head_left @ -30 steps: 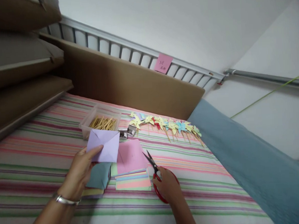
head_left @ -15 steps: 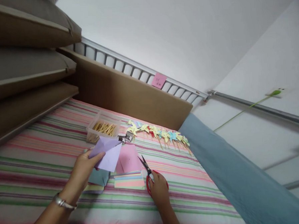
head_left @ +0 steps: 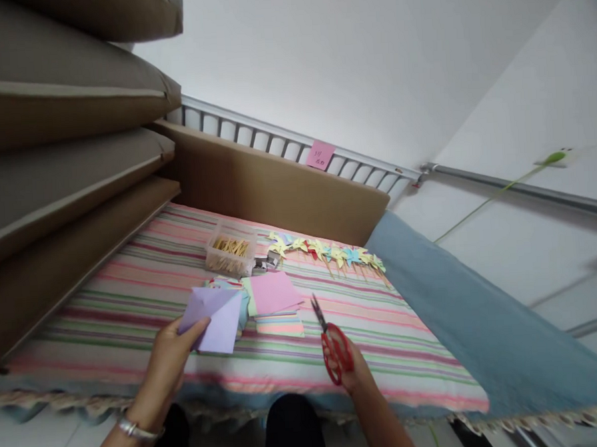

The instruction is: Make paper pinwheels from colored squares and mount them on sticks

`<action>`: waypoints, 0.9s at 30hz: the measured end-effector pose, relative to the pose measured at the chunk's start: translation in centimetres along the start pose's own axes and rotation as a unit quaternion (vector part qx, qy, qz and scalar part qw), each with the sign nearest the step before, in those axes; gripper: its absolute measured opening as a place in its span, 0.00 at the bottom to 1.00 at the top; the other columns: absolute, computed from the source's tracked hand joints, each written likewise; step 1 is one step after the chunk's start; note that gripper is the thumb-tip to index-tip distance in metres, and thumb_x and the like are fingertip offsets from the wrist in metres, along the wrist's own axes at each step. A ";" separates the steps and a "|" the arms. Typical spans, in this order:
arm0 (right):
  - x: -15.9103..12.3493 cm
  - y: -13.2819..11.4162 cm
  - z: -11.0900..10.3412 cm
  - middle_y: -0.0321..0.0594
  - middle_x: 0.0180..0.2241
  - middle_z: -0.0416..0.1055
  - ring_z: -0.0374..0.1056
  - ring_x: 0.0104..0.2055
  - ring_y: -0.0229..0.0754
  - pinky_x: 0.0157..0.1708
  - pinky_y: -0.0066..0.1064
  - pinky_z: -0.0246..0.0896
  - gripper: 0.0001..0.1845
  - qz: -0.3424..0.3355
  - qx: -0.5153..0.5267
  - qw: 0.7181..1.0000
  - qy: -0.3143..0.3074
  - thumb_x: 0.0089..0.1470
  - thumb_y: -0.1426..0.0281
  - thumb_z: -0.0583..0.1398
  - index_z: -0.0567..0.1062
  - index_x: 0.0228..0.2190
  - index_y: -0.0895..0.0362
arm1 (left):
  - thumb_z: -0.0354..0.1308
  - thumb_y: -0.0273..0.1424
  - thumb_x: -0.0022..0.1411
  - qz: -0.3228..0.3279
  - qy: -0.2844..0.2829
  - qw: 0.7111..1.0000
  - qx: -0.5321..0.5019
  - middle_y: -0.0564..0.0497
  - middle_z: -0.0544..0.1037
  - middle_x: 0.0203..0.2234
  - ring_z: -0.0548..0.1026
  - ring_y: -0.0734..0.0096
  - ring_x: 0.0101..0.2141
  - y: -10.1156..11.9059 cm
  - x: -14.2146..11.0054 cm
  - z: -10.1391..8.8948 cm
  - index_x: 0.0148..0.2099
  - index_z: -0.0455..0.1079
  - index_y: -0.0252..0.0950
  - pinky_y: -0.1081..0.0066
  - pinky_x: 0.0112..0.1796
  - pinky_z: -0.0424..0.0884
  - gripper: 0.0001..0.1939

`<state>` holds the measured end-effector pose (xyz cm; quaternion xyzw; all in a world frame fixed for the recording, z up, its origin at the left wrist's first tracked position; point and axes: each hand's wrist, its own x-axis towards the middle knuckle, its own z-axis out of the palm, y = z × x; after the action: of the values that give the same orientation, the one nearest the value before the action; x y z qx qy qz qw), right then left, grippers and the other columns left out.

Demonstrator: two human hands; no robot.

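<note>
Between the thumb and fingers of my left hand (head_left: 177, 346) is a creased sheet of purple paper (head_left: 218, 319), held above the striped cloth. My right hand (head_left: 350, 362) grips a pair of scissors (head_left: 333, 338) with red handles, its dark blades pointing up and away, apart from the purple sheet. Behind the purple paper lies a stack of coloured paper with a pink sheet (head_left: 275, 293) on top. Striped-looking edges of more paper (head_left: 281, 324) show just below it. Blue paper (head_left: 243, 310) is partly hidden by the purple sheet.
A clear plastic box (head_left: 230, 250) of short wooden sticks stands behind the papers. Several paper pinwheels (head_left: 325, 252) on sticks lie in a row to its right. Stacked cushions (head_left: 76, 175) rise on the left, and a brown board (head_left: 277, 194) closes the back.
My view has pulled back, showing the cloth's front edge and my knees. The purple paper has come nearer the front edge, clear of the pink sheet. The scissors have moved right.
</note>
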<state>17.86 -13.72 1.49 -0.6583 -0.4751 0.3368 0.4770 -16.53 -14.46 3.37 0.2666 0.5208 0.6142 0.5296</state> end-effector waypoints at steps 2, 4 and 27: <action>-2.8 -2.0 0.3 0.40 0.24 0.70 0.66 0.22 0.39 0.18 0.28 0.57 0.23 0.017 0.081 0.996 -0.026 0.52 0.51 0.51 0.72 0.35 0.56 | 0.69 0.35 0.41 0.020 0.010 1.000 0.022 0.52 0.80 0.24 0.73 0.69 0.26 1.1 -1.0 -0.2 0.34 0.77 0.33 0.73 0.29 0.67 0.16; -5.5 -4.2 1.3 0.38 0.25 0.69 0.64 0.21 0.37 0.20 0.28 0.57 0.23 0.068 0.266 0.957 -0.091 0.50 0.51 0.55 0.71 0.40 0.55 | 0.69 0.35 0.41 0.036 0.014 0.998 0.043 0.54 0.78 0.21 0.71 0.71 0.24 2.3 -2.0 -0.2 0.32 0.77 0.33 0.75 0.26 0.64 0.15; -10.8 -10.8 5.9 0.30 0.25 0.66 0.65 0.27 0.37 0.31 0.29 0.62 0.25 -0.071 0.174 0.949 -0.255 0.46 0.70 0.61 0.64 0.48 0.54 | 0.69 0.35 0.43 -0.042 -0.081 0.996 -0.005 0.47 0.81 0.26 0.75 0.66 0.26 3.9 -8.5 4.8 0.36 0.75 0.31 0.69 0.31 0.70 0.17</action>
<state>5.81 -21.13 9.80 -0.4218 -0.5601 0.5360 0.4701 -11.22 -20.18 10.37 0.2907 0.4839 0.5701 0.5969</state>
